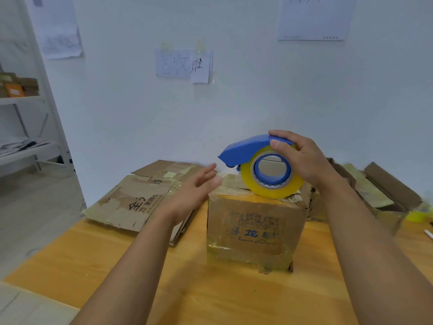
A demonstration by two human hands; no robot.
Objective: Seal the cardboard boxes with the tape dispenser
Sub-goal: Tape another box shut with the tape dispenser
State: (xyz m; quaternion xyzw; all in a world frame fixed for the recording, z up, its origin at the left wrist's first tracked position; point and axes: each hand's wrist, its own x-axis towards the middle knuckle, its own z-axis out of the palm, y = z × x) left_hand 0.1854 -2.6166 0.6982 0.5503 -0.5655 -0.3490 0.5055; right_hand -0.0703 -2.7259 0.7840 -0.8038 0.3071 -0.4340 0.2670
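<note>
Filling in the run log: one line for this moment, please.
right hand grips tape dispenser on upright box | left hand open beside box | flattened cardboard left

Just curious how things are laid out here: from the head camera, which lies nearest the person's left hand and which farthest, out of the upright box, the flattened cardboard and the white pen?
1. Upright box, just right of the left hand.
2. Flattened cardboard, below-left.
3. White pen, far right table edge.

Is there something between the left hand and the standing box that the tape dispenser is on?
Nothing visible. The left hand, fingers straight, is beside the upper left edge of the standing box, with only open air between them. The right hand holds the tape dispenser on the box top.
</note>
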